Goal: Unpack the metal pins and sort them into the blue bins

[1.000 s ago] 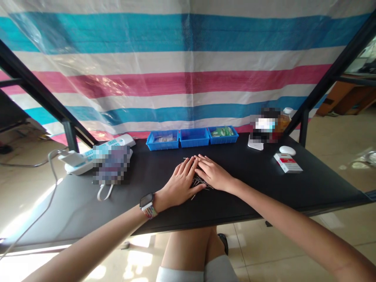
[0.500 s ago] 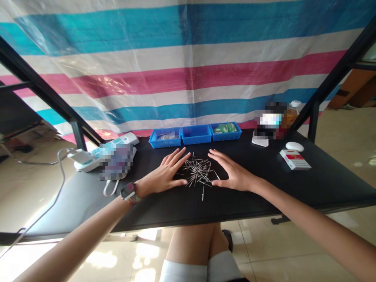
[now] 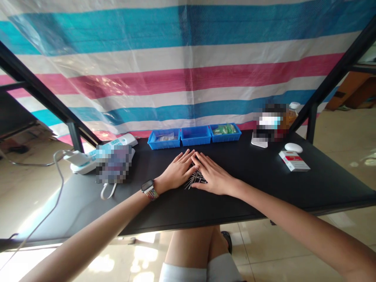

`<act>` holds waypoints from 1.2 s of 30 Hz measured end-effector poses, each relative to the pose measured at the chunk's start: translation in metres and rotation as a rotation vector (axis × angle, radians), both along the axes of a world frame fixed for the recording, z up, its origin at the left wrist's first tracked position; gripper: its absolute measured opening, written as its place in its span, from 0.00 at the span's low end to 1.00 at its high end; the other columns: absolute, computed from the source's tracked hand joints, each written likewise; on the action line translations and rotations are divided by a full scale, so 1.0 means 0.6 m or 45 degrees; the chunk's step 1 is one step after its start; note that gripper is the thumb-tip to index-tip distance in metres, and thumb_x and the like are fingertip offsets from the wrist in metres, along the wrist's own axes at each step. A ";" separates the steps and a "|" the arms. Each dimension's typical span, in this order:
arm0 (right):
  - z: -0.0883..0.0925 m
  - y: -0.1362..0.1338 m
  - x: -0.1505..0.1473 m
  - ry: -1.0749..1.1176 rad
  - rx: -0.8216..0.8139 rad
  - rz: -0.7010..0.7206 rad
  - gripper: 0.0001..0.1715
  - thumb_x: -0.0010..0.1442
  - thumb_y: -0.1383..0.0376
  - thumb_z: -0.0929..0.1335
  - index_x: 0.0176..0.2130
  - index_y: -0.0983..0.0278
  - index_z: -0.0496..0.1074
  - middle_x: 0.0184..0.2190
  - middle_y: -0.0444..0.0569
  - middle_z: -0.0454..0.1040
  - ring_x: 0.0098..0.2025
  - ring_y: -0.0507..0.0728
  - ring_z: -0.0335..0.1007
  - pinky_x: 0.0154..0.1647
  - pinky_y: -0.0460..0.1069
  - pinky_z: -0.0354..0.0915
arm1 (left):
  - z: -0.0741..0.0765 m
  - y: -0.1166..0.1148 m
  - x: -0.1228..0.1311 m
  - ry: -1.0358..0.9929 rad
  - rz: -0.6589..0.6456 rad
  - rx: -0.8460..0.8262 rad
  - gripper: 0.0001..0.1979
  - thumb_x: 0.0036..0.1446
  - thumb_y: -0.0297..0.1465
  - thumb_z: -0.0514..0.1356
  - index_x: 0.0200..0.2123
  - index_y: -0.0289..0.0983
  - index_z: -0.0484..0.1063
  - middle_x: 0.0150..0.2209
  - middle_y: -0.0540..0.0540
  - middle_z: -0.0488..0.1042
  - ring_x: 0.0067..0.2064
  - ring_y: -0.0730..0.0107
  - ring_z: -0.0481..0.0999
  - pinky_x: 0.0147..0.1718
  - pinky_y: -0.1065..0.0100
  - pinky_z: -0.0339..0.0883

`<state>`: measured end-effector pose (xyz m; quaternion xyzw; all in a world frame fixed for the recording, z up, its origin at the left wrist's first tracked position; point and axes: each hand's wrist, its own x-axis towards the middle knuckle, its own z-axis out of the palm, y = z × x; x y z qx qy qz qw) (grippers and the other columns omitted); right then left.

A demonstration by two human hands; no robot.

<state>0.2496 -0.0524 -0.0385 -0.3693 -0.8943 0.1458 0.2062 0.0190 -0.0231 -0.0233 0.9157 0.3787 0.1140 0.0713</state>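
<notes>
A pile of thin silvery blind rivets (image 3: 196, 179) lies on the black table, partly hidden under my hands. From the left side, my left hand (image 3: 178, 172) lies over it with fingers stretched out and a watch on the wrist. My right hand (image 3: 215, 176) covers the right side, its fingers extended too. The fingertips of both hands meet at the far side of the pile. Between the two thumbs the near part of the rivets shows. Both hands are open, cupped around the pile.
Three joined blue bins (image 3: 196, 136) stand behind the pile; the left one holds a clear bag, the right one green-white packets. A power strip (image 3: 108, 150) with cables lies left. At right are a red-white box (image 3: 294, 161), a white oval object (image 3: 293, 147) and a bottle (image 3: 293, 111).
My two hands have moved inward from either side of the spread-out rivets until their fingertips met. The rivets are gathered closer together, and more of them are covered.
</notes>
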 end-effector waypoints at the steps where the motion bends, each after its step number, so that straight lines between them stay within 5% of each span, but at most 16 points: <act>1: 0.000 0.009 -0.001 0.003 0.005 0.023 0.64 0.68 0.38 0.69 0.81 0.62 0.36 0.81 0.64 0.37 0.82 0.73 0.36 0.80 0.71 0.45 | -0.006 -0.006 0.003 0.006 0.017 0.037 0.33 0.80 0.46 0.41 0.76 0.33 0.56 0.78 0.32 0.54 0.80 0.47 0.47 0.76 0.42 0.49; 10: 0.019 0.047 0.001 0.005 -0.030 0.289 0.63 0.67 0.42 0.72 0.81 0.61 0.38 0.82 0.60 0.36 0.83 0.68 0.34 0.82 0.64 0.45 | -0.030 -0.028 0.001 0.113 -0.047 0.243 0.22 0.79 0.35 0.49 0.67 0.35 0.69 0.75 0.26 0.59 0.79 0.34 0.47 0.72 0.31 0.53; 16: 0.014 0.070 -0.017 0.077 -0.040 0.252 0.65 0.64 0.45 0.75 0.81 0.58 0.40 0.82 0.58 0.37 0.82 0.68 0.35 0.81 0.66 0.47 | -0.035 -0.004 -0.016 0.015 -0.083 0.114 0.23 0.75 0.29 0.51 0.69 0.38 0.67 0.74 0.28 0.61 0.79 0.37 0.50 0.72 0.30 0.54; 23: 0.018 0.082 -0.021 0.201 -0.189 0.246 0.66 0.62 0.45 0.77 0.81 0.61 0.42 0.82 0.62 0.38 0.82 0.70 0.37 0.80 0.65 0.47 | -0.022 -0.002 -0.003 -0.140 0.040 -0.022 0.23 0.77 0.35 0.49 0.69 0.39 0.68 0.74 0.31 0.62 0.79 0.40 0.54 0.72 0.33 0.56; 26: 0.033 0.085 -0.004 0.372 -0.238 0.221 0.54 0.69 0.54 0.71 0.80 0.59 0.43 0.82 0.59 0.41 0.82 0.67 0.38 0.80 0.66 0.46 | -0.005 -0.004 0.007 -0.303 0.246 -0.127 0.26 0.79 0.41 0.44 0.72 0.40 0.64 0.73 0.35 0.65 0.76 0.47 0.60 0.72 0.41 0.59; 28: 0.045 0.086 0.010 0.486 -0.222 0.130 0.45 0.69 0.59 0.68 0.78 0.59 0.52 0.79 0.58 0.53 0.80 0.67 0.49 0.78 0.66 0.51 | 0.007 -0.003 0.010 -0.374 0.308 -0.174 0.27 0.79 0.44 0.44 0.72 0.40 0.65 0.70 0.37 0.69 0.73 0.50 0.66 0.72 0.44 0.61; 32: 0.068 0.083 0.042 0.533 -0.260 -0.139 0.18 0.65 0.64 0.67 0.52 0.63 0.78 0.50 0.56 0.81 0.51 0.63 0.79 0.54 0.58 0.74 | 0.027 0.008 0.012 -0.440 0.327 -0.197 0.26 0.77 0.46 0.46 0.62 0.39 0.75 0.61 0.40 0.78 0.64 0.52 0.74 0.68 0.47 0.63; 36: 0.082 0.077 0.076 0.383 -0.422 -0.123 0.05 0.59 0.66 0.71 0.38 0.63 0.78 0.30 0.46 0.76 0.31 0.55 0.72 0.35 0.50 0.69 | 0.035 0.027 0.014 -0.495 0.209 -0.186 0.25 0.77 0.45 0.48 0.54 0.39 0.80 0.56 0.40 0.82 0.59 0.53 0.78 0.65 0.50 0.65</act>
